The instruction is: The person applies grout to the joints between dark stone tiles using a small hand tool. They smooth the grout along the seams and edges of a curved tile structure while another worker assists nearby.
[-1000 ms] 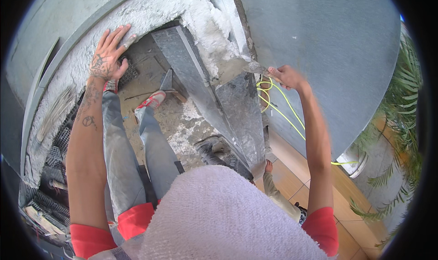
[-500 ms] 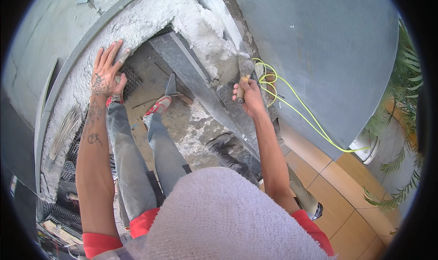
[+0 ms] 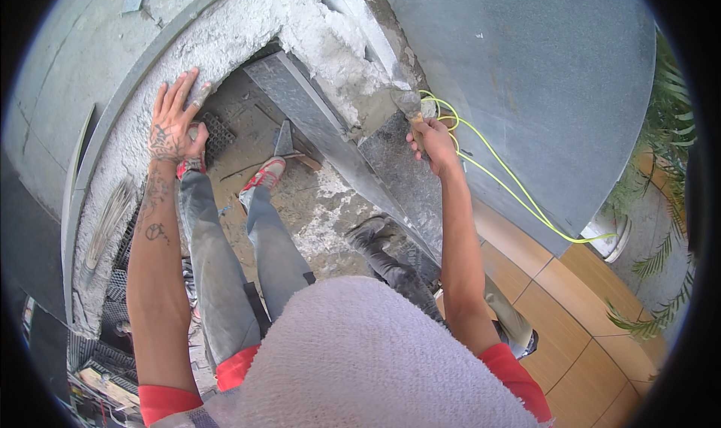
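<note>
My left hand [image 3: 176, 124] lies on the rough, whitish mortar ledge [image 3: 233, 30], its fingers stretched out and a little apart. It holds nothing. My right hand [image 3: 434, 144] is closed around the handle of a small trowel [image 3: 407, 101]. The blade, smeared with grey mortar, touches or hovers just over the damp mortar patch at the ledge's right end; I cannot tell which. Just right of the trowel, a looped yellow-green cord [image 3: 451, 120] lies along the dark grey slab [image 3: 526, 90].
A grey stone panel [image 3: 315, 112] slants through the opening below the ledge. In it, a pointed metal piece [image 3: 283, 139] rests near my shoe [image 3: 264, 174]. A bundle of thin strands [image 3: 109, 229] sits on the left ledge. Tan tiles [image 3: 552, 311] and another person's leg [image 3: 507, 315] are lower right.
My right hand and the trowel have shifted slightly right, and the blade now tilts more to the left. My left hand keeps its place on the ledge.
</note>
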`<state>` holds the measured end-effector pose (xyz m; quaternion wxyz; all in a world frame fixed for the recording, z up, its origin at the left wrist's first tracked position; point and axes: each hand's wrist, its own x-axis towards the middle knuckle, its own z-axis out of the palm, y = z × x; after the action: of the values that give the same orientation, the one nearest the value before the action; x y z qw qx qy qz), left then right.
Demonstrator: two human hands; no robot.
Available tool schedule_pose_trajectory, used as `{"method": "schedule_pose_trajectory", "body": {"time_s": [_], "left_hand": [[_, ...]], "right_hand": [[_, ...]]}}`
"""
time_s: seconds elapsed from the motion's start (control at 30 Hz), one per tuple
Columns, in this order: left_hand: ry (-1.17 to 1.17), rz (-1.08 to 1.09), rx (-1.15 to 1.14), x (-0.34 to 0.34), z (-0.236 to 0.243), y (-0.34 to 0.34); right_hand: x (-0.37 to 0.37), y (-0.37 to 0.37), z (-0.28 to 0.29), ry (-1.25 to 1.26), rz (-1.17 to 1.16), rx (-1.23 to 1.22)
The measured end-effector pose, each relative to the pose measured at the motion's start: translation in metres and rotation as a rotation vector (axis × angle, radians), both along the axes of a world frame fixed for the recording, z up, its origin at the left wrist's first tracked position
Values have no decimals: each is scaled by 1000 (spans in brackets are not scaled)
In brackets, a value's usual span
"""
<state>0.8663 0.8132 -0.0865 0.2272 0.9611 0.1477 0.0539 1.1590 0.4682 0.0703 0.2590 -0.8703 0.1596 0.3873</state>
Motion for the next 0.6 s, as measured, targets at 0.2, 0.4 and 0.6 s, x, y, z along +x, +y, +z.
{"method": "schedule_pose_trajectory", "body": {"time_s": [0.2,0.4,0.6], "left_hand": [[-7,-2,3,-2,-1,2],[-3,3,12,-1,-4,2],[-29,18,33,-1,-4,1]], "right_hand": [[41,-22,30,198,-189,50],[34,-1,61,148,-158,144],[-8,30,7,143,-278,238]]}}
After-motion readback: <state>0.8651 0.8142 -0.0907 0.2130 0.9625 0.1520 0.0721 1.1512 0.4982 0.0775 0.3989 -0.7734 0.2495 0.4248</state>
